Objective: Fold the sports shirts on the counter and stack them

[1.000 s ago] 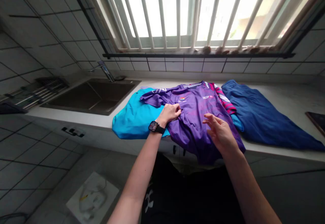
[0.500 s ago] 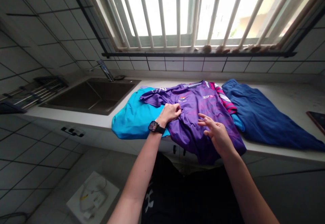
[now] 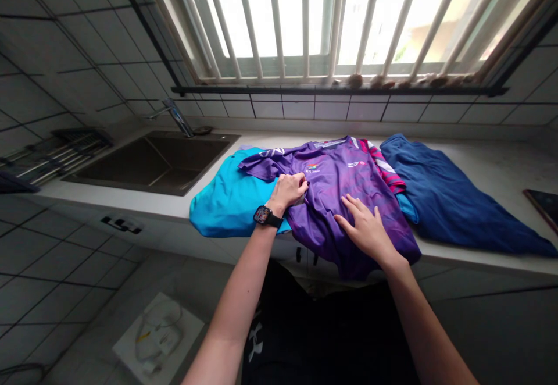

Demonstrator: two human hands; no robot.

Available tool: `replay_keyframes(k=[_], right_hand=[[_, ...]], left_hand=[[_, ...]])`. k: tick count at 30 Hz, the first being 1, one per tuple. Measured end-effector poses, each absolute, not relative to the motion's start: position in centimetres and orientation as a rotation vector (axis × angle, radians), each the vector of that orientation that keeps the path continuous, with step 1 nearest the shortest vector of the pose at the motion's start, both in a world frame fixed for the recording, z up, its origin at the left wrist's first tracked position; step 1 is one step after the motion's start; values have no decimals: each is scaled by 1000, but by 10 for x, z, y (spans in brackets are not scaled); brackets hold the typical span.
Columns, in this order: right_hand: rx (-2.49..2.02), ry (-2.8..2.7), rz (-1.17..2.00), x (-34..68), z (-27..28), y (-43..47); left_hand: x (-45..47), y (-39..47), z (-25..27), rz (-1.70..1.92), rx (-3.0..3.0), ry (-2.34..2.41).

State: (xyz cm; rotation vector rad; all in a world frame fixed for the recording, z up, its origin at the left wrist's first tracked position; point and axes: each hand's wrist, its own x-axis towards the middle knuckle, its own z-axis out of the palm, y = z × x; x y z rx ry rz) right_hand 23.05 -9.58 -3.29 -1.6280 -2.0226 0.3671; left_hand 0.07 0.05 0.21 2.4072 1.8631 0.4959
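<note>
A purple jersey (image 3: 335,181) with a pink and white striped sleeve lies spread on the counter, its lower edge hanging over the front. My left hand (image 3: 288,192), with a black watch on the wrist, is closed on the jersey's left side and pinches the cloth. Fingers spread, my right hand (image 3: 366,229) lies flat on the jersey's lower middle. Under the jersey's left side is a bright blue garment (image 3: 233,199). Dark blue folded clothing (image 3: 453,193) lies just right of the jersey.
A dark sink (image 3: 152,161) with a chrome faucet (image 3: 178,117) is set into the white counter (image 3: 483,155) at the left. A dark flat device (image 3: 543,207) lies at the right edge. Below, a white box (image 3: 159,338) with cables stands on the floor.
My right hand has come down from above the jersey, and its fingers have spread flat on the cloth. My left hand keeps its pinch in nearly the same place.
</note>
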Motion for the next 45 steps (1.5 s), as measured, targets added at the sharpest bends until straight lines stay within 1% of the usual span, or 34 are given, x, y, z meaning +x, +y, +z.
replay_keyframes(k=[3,6,9,12,16,18,20,23,26,28,29,31,34,36,40,45], right_hand=[[-1814,-2137,257,227,-22,-96],[-2005,-2166,221,229,9,-82],[-2058,-2193,304,232,44,-51],[-2054,-2223,248,229,57,-15],[-2314,-2104,224,225,38,11],[-2306,-2118,226,226,24,14],[-2241,-2166,228,228,14,12],[-2178,-2302,328,231,15,3],[-2106,-2540,572,232,30,-8],[-2060,-2591,634,232,42,-9],[-2053,-2567,605,232,46,-6],[-2071,-2427,438,231,48,6],[-2090,-2193,204,229,35,34],[-2104,-2120,201,229,19,53],[-2134,-2103,293,238,-7,73],[-2224,-1955,266,249,-13,71]], left_hand=[[-1,4,3,680,2176,2163],[-3,7,4,877,1983,2326],[-3,7,4,1011,1985,2316],[-2,5,3,1033,2104,2214],[-5,5,-4,789,2377,1836],[-8,9,-9,694,2440,1623],[-12,15,-14,723,2424,1550],[-15,20,-16,923,2326,1721],[-16,20,-13,1118,2221,1943],[-15,18,-9,1184,2186,2034],[-14,16,-8,1190,2187,2055],[-12,14,-5,1177,2214,2057],[-10,10,-1,1184,2238,2060],[-11,8,2,1225,2222,2090],[-11,5,4,1236,2213,2164],[-6,4,-3,956,2258,2214]])
